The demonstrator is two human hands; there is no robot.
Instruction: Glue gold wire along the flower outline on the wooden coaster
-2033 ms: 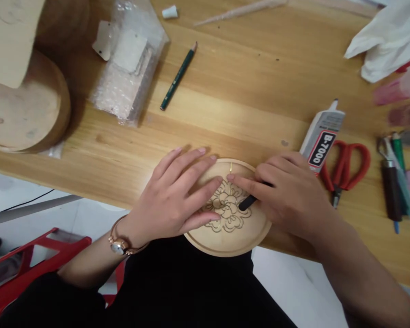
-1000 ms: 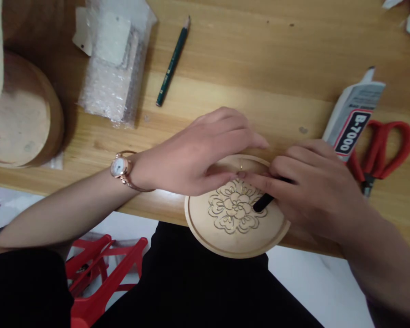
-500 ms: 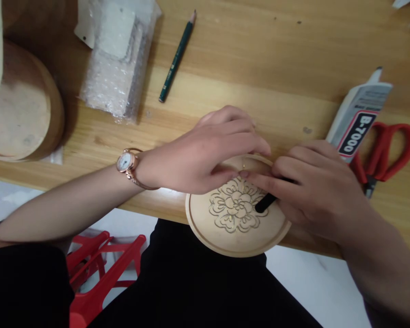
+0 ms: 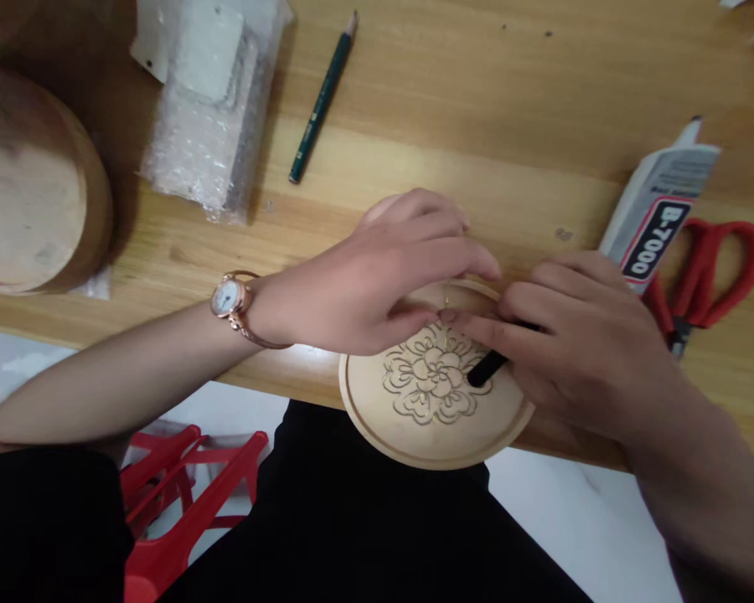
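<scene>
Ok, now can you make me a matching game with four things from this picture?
Things:
1. black stick
2. wooden disc
3. pencil
4. watch

Clues:
A. is dark green
B. has a white dial
C. is held in the right hand
D. has a flower pattern

Right pairs: 1-C, 2-D, 3-A, 4-B

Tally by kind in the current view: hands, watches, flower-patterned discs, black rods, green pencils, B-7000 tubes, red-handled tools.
Left hand and right hand: 2
Watch: 1
Flower-patterned disc: 1
Black rod: 1
Green pencil: 1
B-7000 tube: 1
Red-handled tool: 1
Total: 8
</scene>
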